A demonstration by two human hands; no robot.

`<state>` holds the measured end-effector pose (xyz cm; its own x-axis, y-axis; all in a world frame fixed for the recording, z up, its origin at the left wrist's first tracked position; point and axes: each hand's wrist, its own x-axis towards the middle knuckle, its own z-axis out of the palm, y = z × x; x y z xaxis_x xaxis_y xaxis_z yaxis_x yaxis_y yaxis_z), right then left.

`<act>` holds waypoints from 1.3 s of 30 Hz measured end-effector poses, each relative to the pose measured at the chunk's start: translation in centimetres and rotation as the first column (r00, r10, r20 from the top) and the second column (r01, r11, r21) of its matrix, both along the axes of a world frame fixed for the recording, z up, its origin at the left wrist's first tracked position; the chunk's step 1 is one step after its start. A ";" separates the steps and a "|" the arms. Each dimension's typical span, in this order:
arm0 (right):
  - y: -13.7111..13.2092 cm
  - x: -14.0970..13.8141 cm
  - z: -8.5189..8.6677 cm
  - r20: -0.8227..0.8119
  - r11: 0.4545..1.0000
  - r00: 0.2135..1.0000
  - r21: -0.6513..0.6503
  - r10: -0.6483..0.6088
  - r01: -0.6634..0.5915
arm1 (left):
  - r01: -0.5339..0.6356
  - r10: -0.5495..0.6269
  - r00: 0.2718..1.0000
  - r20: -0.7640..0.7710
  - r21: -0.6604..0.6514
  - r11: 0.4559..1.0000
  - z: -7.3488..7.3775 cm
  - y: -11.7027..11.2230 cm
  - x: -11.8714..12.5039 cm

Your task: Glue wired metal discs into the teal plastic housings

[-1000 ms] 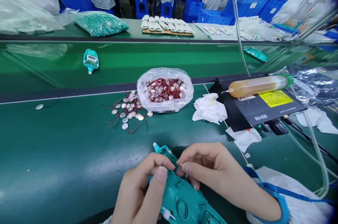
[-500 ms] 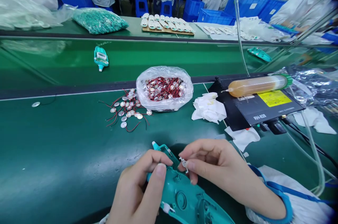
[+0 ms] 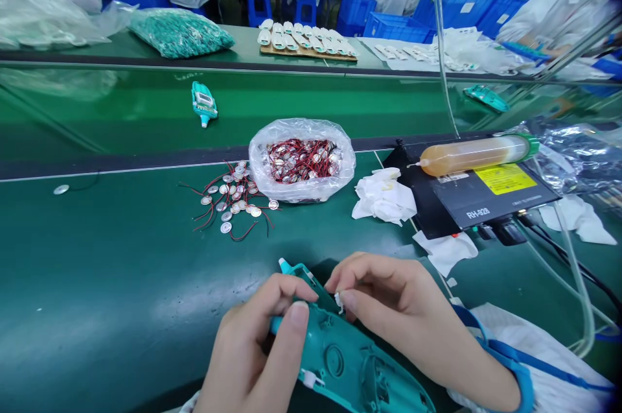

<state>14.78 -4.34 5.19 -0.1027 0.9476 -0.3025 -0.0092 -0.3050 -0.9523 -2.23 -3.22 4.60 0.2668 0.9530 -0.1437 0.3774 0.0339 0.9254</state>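
Observation:
My left hand (image 3: 253, 351) is wrapped round a teal plastic shell (image 3: 350, 367) low in the view, its narrow tip (image 3: 284, 265) pointing away from me. My right hand (image 3: 389, 303) pinches a small white part (image 3: 339, 300) against the shell's open inner side. Beyond my hands lie several small metal discs with red wires (image 3: 232, 202) loose on the green bench, beside a clear bag (image 3: 301, 166) full of the same discs.
A black box with a yellow label (image 3: 490, 196) carries an amber-filled syringe (image 3: 473, 155) with tubing. Crumpled white tissues (image 3: 383, 196) lie beside it. A teal device (image 3: 204, 102) rides the green conveyor belt (image 3: 121, 115). People in white coats stand at the far bench among blue crates.
The teal device on the conveyor has moved to the right. My right hand has brought the small white part down onto the shell. My left hand keeps its grip.

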 end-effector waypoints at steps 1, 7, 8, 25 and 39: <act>0.0 -0.1 0.0 0.016 1.000 1.000 0.009 0.011 -0.011 | 0.015 -0.015 1.000 -0.001 0.007 1.000 -0.1 0.0 0.0; -0.3 -0.6 -0.2 0.091 0.999 0.995 -0.008 0.047 -0.046 | 0.101 -0.098 0.995 0.034 -0.076 0.992 -0.5 0.0 -0.2; -0.3 -0.6 -0.3 0.101 0.999 0.994 -0.007 0.049 -0.048 | 0.101 -0.099 0.994 0.036 -0.075 0.992 -0.5 0.0 -0.2; -0.7 -0.9 -0.8 0.128 0.997 0.991 0.063 0.031 -0.040 | 0.108 -0.105 0.994 0.041 -0.076 0.991 -0.5 0.1 0.1; -1.1 -1.4 -1.2 0.301 0.920 0.951 0.388 -0.074 -0.052 | 0.021 -0.017 0.999 0.045 -0.097 0.995 -0.6 -0.2 0.3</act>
